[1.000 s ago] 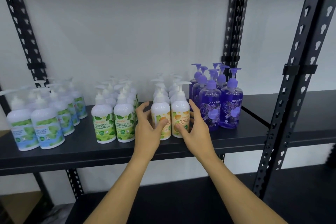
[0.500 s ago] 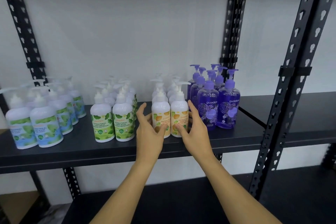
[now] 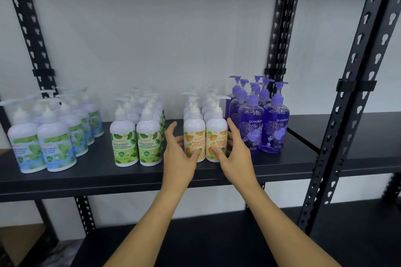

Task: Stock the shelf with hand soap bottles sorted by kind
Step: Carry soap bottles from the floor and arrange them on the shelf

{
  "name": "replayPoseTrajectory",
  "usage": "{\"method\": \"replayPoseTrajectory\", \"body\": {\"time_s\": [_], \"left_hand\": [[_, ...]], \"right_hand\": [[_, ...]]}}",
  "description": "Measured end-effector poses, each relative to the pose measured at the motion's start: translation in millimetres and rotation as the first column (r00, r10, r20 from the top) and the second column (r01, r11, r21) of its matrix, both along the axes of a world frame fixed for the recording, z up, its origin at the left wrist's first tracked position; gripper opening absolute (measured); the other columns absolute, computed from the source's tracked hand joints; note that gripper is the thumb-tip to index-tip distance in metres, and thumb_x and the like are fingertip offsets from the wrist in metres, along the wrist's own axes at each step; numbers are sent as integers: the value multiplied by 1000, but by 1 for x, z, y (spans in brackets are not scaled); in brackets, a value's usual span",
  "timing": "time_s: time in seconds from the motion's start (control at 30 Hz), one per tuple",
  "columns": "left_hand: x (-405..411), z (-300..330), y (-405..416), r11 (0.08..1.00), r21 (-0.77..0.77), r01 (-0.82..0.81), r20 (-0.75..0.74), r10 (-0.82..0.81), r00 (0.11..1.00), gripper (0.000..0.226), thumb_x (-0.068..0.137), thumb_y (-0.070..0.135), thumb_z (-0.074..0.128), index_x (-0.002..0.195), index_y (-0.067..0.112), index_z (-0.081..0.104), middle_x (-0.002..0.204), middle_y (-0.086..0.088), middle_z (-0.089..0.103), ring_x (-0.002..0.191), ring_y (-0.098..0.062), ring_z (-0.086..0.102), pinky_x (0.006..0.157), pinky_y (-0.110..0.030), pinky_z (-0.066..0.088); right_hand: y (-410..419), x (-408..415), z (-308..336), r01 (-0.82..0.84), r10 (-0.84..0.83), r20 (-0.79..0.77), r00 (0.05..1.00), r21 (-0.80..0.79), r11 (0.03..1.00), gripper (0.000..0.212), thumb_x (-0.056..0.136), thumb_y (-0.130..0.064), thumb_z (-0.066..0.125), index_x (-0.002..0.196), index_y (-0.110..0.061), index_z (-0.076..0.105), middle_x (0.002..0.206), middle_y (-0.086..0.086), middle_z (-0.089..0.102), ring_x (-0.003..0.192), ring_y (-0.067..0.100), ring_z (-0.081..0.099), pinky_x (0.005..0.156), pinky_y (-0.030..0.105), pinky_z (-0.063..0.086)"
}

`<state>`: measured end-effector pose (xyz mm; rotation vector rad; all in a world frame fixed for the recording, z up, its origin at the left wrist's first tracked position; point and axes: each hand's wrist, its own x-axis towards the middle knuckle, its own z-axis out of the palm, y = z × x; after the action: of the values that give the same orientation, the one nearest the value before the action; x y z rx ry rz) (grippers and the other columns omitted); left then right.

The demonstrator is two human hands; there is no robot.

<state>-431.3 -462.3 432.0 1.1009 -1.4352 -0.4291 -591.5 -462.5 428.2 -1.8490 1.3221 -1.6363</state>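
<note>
Hands bracket the front orange-label soap bottles [image 3: 205, 141] on the shelf [image 3: 86, 176] — left hand [image 3: 179, 154] and right hand [image 3: 235, 154] with fingers spread, thumbs touching the labels — likely full, heavy, slick plastic, best gripped round the body, not the pump.

Even, cool light fills the scene, brightest on the white wall [image 3: 152, 28], which washes out toward the upper left. The pale pump tops of the rear bottles [image 3: 134, 97] melt into that wall and look soft. Small highlights sit on the purple bottles [image 3: 251, 115]. The black shelf [image 3: 282, 162] shows only faint shadows under the bottles. The uprights [image 3: 364, 71] bow and lean (wide-angle distortion), and the frame's edges are smeared, with the blue-labelled bottles [image 3: 43, 143] blurred.
</note>
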Motion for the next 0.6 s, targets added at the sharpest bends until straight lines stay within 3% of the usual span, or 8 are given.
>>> {"method": "replayPoseTrajectory", "body": {"time_s": [0.17, 0.27, 0.33, 0.47, 0.6], "left_hand": [[1, 3, 0, 999, 12, 30, -4, -30, 1000, 100, 76, 5, 81, 149, 26, 16, 103, 20, 53, 93, 23, 53, 72, 1, 42], [0, 5, -1, 999, 22, 27, 1, -27, 1000, 102, 74, 7, 82, 149, 29, 16, 101, 20, 54, 91, 22, 54, 70, -1, 43], [1, 4, -1, 999, 27, 22, 5, -22, 1000, 101, 75, 6, 81, 150, 27, 16, 99, 21, 54, 90, 22, 54, 70, 0, 43], [3, 4, -2, 998, 47, 30, 11, -30, 999, 100, 77, 5, 79, 150, 28, 14, 98, 22, 56, 88, 20, 57, 69, -3, 45], [5, 5, -3, 997, 65, 43, -4, -43, 999, 99, 80, 4, 75, 151, 29, 10, 100, 21, 55, 88, 20, 57, 69, -5, 46]], "right_hand": [[0, 2, -1, 18, -18, 22, 1000, -15, 1000, 84, 87, -19, 75, 153, -36, 25, 145, -9, 50, 128, 3, 50, 102, 22, 46], [0, 3, -1, 26, -26, 35, 999, -8, 1000, 84, 86, -17, 75, 153, -33, 27, 143, -8, 51, 125, 1, 51, 93, 6, 42], [-1, 2, -1, 26, -25, 40, 999, -5, 1000, 84, 86, -16, 75, 153, -32, 27, 142, -8, 52, 125, 0, 51, 91, 2, 41], [-1, 5, -3, 61, -59, 43, 997, -29, 998, 84, 84, -18, 77, 152, -33, 30, 143, -8, 52, 127, 4, 51, 103, 24, 47], [-3, 7, -5, 74, -73, 49, 996, -33, 997, 85, 83, -19, 78, 151, -35, 30, 143, -9, 51, 129, 5, 50, 105, 34, 49]]}}
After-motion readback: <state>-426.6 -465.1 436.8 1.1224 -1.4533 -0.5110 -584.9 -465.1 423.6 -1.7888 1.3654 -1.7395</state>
